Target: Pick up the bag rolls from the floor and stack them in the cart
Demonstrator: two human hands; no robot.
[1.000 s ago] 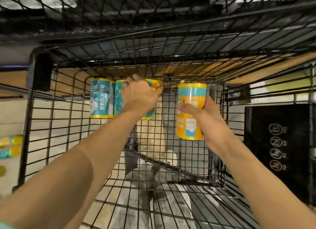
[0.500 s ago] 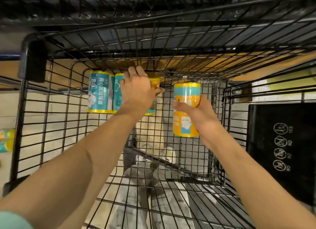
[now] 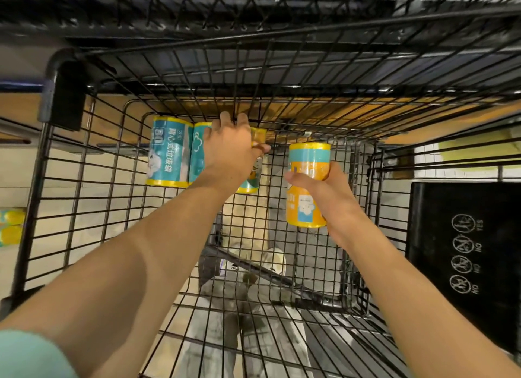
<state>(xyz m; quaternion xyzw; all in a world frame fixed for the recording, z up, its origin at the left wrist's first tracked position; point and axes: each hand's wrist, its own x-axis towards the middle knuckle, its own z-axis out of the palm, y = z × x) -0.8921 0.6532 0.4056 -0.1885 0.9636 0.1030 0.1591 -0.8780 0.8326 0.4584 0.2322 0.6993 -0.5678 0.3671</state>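
Wire cart (image 3: 84, 208), black mesh, fills the frame. Teal bag roll (image 3: 167, 152), centre left, stands against the far wall. Second teal roll (image 3: 198, 154) just beside it, gripped by the left hand (image 3: 231, 152), fingers curled round it. Orange roll (image 3: 307, 185), centre right, clasped in the right hand (image 3: 324, 188). More rolls (image 3: 10, 226) at the left edge, outside the cart.

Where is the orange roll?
In the head view, the orange roll is inside the cart, held by the right hand, right of the teal rolls.
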